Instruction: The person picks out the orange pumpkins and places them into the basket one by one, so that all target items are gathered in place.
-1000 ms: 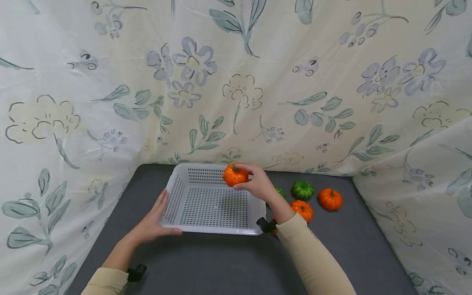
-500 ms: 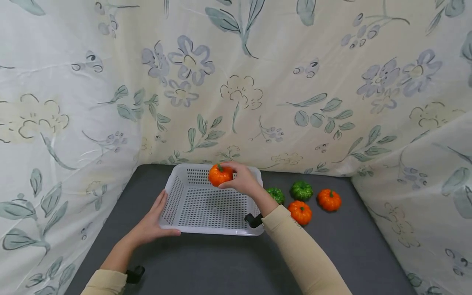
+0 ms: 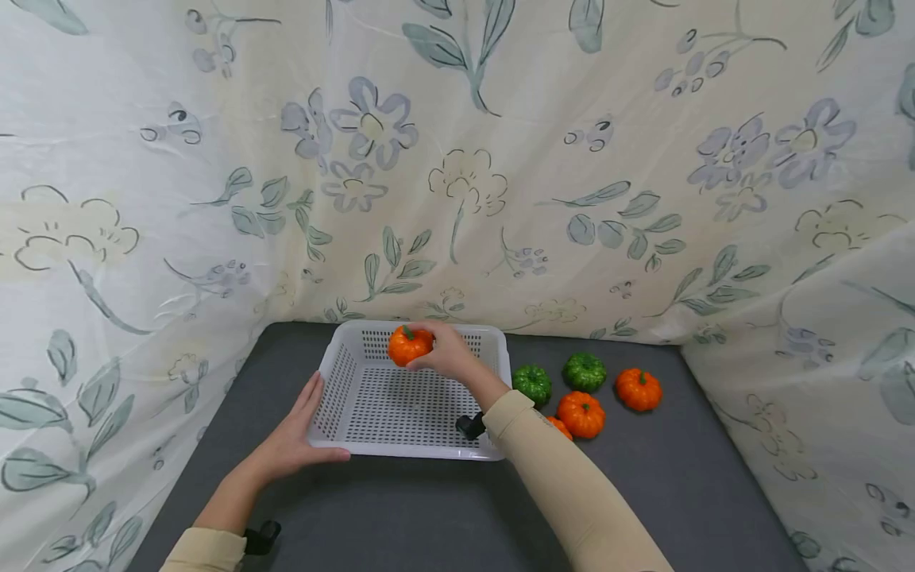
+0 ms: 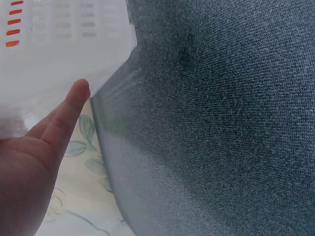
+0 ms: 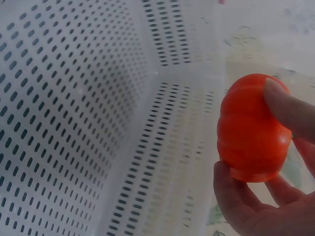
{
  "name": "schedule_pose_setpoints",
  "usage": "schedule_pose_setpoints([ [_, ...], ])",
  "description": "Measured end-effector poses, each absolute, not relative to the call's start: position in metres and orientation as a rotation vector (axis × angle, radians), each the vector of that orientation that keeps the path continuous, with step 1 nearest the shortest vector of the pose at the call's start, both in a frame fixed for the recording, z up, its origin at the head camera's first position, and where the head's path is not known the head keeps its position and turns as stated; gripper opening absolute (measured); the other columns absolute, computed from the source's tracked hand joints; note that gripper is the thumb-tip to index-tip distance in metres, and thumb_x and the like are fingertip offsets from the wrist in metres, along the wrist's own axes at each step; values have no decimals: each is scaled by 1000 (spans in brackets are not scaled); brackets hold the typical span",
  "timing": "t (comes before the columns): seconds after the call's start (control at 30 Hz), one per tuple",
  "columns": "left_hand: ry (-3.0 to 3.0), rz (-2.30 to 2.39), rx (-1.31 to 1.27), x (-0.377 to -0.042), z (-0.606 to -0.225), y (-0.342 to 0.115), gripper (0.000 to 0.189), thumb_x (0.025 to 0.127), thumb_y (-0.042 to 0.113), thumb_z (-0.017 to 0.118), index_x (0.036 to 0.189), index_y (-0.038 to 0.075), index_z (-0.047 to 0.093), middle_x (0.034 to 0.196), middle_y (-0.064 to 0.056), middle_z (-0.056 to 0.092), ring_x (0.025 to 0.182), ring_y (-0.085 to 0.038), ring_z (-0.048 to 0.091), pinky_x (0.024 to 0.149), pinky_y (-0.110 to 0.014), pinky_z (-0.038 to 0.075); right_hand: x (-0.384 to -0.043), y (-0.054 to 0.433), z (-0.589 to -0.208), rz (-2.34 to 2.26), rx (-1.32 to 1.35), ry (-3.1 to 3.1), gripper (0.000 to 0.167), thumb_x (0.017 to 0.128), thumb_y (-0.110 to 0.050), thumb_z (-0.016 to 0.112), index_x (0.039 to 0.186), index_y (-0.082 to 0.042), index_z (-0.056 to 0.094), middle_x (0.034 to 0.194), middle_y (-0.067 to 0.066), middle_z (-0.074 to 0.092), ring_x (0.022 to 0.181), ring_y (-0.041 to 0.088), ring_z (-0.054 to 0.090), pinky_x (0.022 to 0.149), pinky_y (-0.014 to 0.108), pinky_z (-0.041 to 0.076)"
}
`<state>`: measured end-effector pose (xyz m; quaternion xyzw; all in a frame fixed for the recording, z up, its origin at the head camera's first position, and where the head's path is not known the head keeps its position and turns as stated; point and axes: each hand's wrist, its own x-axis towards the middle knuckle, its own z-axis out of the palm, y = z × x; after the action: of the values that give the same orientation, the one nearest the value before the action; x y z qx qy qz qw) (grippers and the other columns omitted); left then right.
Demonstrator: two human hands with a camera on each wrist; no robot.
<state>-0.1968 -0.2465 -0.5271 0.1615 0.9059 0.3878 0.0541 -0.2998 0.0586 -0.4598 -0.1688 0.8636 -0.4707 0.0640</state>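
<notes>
A small orange pumpkin (image 3: 410,346) with a green stem is pinched between the thumb and fingers of my right hand (image 3: 445,352). It hangs over the back part of a white perforated plastic basket (image 3: 400,454). In the right wrist view the pumpkin (image 5: 253,130) shows beside the basket's slotted wall (image 5: 182,128), thumb on one side and fingers on the other. My left hand (image 3: 291,442) lies at the basket's front left corner, fingers straight along the left side and thumb along the front rim. The left wrist view shows straight fingers (image 4: 64,118) against the basket's outer wall (image 4: 54,69).
Right of the basket, on the dark grey table (image 3: 400,516), sit two green pumpkins (image 3: 531,385) and several orange pumpkins (image 3: 581,414), one partly hidden by my right sleeve (image 3: 572,477). A floral curtain (image 3: 500,199) rises behind the table and along both sides.
My right hand has carried the orange pumpkin leftward over the basket, from its right back part to nearer the middle. The left hand stays at the basket's corner.
</notes>
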Motion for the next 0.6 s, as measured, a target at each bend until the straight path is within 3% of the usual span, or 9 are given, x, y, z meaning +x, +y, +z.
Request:
schedule_pose_setpoints([
  [0.37,2729,1187,486,-192,-524,-243,136,69,39,92,162,5,-2,170,-10,-14,151,-50,7,113,-73,18,-311,33,-479,-1274,-483,2623,66,75,-14,91,134,-18,62,142,3,56,120,24,55,98,40,51],
  [0.6,2719,1191,458,-190,-522,-243,137,68,45,91,162,7,-2,170,-9,-14,150,-50,7,113,-74,18,-315,21,-486,-1236,-501,2597,67,74,-9,90,135,-16,62,146,5,54,128,26,52,106,43,47],
])
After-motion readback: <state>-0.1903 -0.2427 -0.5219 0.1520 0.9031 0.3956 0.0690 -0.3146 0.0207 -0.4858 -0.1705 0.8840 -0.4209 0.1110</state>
